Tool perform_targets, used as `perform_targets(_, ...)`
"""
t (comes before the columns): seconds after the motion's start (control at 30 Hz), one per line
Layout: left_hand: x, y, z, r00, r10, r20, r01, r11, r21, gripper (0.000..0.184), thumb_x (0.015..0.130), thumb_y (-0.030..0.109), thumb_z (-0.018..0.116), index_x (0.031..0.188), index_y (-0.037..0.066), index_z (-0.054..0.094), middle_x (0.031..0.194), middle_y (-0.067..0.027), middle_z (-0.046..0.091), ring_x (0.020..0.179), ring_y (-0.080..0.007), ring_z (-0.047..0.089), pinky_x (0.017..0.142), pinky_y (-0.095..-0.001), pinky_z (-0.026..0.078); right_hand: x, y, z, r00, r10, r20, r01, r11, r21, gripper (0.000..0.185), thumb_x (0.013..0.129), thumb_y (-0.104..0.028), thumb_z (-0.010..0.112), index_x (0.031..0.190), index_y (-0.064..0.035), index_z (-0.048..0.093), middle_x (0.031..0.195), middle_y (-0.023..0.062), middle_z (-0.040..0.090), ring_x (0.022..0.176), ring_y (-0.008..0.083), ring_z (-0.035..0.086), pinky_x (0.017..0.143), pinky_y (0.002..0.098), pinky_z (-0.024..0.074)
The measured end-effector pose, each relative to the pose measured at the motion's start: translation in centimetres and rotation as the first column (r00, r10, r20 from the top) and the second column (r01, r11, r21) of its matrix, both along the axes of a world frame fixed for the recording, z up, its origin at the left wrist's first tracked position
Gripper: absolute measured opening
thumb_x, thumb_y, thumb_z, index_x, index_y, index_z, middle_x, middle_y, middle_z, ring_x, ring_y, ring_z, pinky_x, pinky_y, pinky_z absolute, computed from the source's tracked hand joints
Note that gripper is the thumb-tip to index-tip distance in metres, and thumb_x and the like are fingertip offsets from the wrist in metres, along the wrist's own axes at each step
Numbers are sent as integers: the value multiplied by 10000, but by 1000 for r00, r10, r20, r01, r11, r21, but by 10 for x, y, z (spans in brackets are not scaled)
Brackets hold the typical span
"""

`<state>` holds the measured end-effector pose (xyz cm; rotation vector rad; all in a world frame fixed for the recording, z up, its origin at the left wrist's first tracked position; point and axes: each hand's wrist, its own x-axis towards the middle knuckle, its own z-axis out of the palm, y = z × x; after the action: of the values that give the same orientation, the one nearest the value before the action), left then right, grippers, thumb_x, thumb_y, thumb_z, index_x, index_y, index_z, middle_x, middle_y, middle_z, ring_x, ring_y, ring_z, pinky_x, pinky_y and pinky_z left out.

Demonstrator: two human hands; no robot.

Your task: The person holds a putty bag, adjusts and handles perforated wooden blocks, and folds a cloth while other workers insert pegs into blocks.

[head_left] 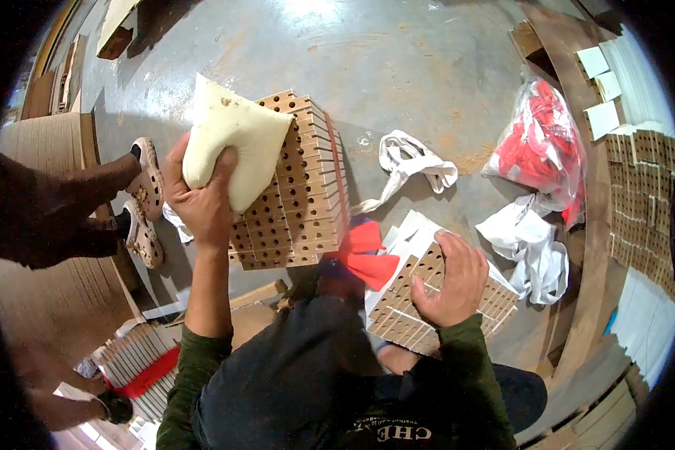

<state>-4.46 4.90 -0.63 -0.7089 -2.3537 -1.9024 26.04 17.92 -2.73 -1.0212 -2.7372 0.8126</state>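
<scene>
Left hand: left hand (pixel 196 202) grasping a cream pad (pixel 236 124), thumb pressed into its near face, other fingers mostly hidden behind it.
Cream pad: within the left fingers, pinched into a fold at the thumb, one corner pointing away from the wearer; small brown marks near its far edge.
Large stack: perforated brown blocks (pixel 304 202), just right of the left fingers and partly covered by the pad; contact between the two cannot be told. A reddish band (pixel 334 161) runs along its right side.
Right hand: right hand (pixel 461 281) laid over a smaller perforated stack (pixel 412 319), fingers loosely bent, thumb apart, not clenched.
Smaller stack: under the right fingers, tilted, with white sheets (pixel 412 232) at its far left edge.
Red cloth: red cloth (pixel 371 259) between the two hands, left of the right thumb.
White strap: looped white strap (pixel 420 161) on the floor (pixel 337 67), beyond the right fingertips.
White material: crumpled white material (pixel 529 244) just right of the right fingers.
Plastic bag: clear bag with red contents (pixel 536 142), farther out and right of the right fingers.
Co-worker: clog-shod feet (pixel 148 180) left of the left fingers.
</scene>
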Motion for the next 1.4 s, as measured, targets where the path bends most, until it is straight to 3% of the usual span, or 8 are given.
perform_targets(0.23, 0, 10, 7, 998, 17, -58, -10, 994, 110, 403, 737, 49, 742, 1091, -14, 562, 997, -78, 620, 895, -136, 592, 787, -261, 500, 0, 0, -1, 1000, -4, -13, 4, 1000, 10, 653, 631, -300, 671, 1219, -111, 458, 1196, 92, 521, 1138, 270, 471, 984, 487, 278)
perform_targets(0.5, -4, 10, 5, 1000, -24, 14, 22, 990, 137, 417, 727, 55, 754, 1090, -9, 561, 984, -73, 623, 892, -141, 596, 779, -262, 508, -1, 0, 0, 1000, -8, 8, 8, 1000, 6, 648, 635, -309, 669, 1217, -111, 465, 1193, 94, 523, 1136, 269, 472, 983, 495, 279)
perform_targets(0.6, -8, 9, 0, 999, -11, -37, 13, 998, 56, 422, 721, 60, 760, 1089, -5, 564, 985, -72, 623, 892, -140, 596, 777, -261, 510, -1, 0, 0, 1000, -7, 14, 6, 1000, 7, 649, 637, -314, 666, 1219, -111, 464, 1193, 91, 524, 1138, 267, 470, 985, 494, 277)
perform_targets(0.93, -11, 5, 13, 999, 11, -35, -7, 992, 128, 369, 748, 67, 736, 1071, -11, 576, 970, -82, 630, 868, -138, 605, 763, -263, 515, -2, 0, 2, 1000, -6, 20, 7, 1000, -6, 665, 625, -299, 675, 1225, -109, 458, 1198, 89, 519, 1138, 270, 465, 988, 503, 271)
perform_targets(1.03, -10, 1, 14, 999, 42, 5, -42, 994, 98, 360, 776, 117, 714, 1082, 0, 565, 964, -75, 617, 848, -139, 595, 773, -268, 492, -1, 0, 1, 1000, -5, 19, 6, 1000, -14, 673, 621, -291, 679, 1228, -109, 453, 1201, 91, 516, 1139, 271, 463, 988, 507, 270)
perform_targets(1.4, -15, -1, 2, 999, 30, -18, -29, 998, 52, 376, 747, 84, 745, 1071, -7, 577, 963, -76, 636, 862, -132, 603, 757, -259, 510, -1, -1, -1, 1000, 0, 20, 0, 1000, 12, 670, 627, -300, 670, 1230, -114, 445, 1199, 81, 516, 1145, 263, 462, 987, 499, 270)
